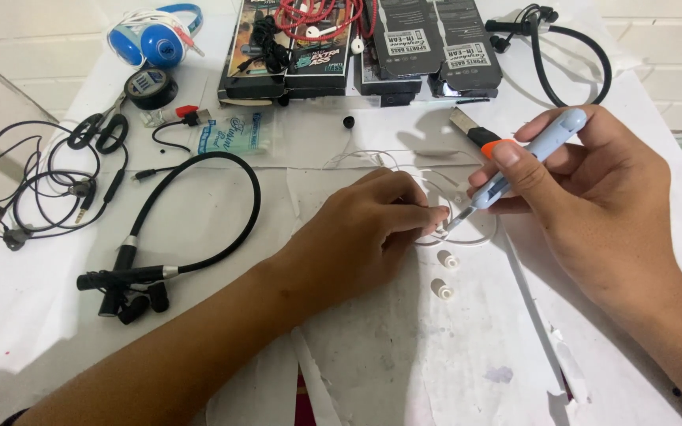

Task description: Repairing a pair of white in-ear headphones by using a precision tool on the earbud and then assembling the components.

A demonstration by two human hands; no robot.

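My right hand (593, 197) grips a pale blue utility knife (526, 158) with an orange slider, its blade tip pointing down-left. The tip meets a thin white earphone cable (479, 237) that my left hand (357, 233) pinches between its fingertips on the white paper-covered table (404, 355). The cable loops around behind both hands. Two small white earbud pieces (445, 274) lie just below the blade, apart from the hands.
A black neckband earphone (191, 221) lies left of my left arm, tangled black wired earphones (41, 189) further left. Blue headphones (155, 35), a tape roll (151, 87), dark earphone boxes (365, 47) and another black neckband (562, 55) line the far edge.
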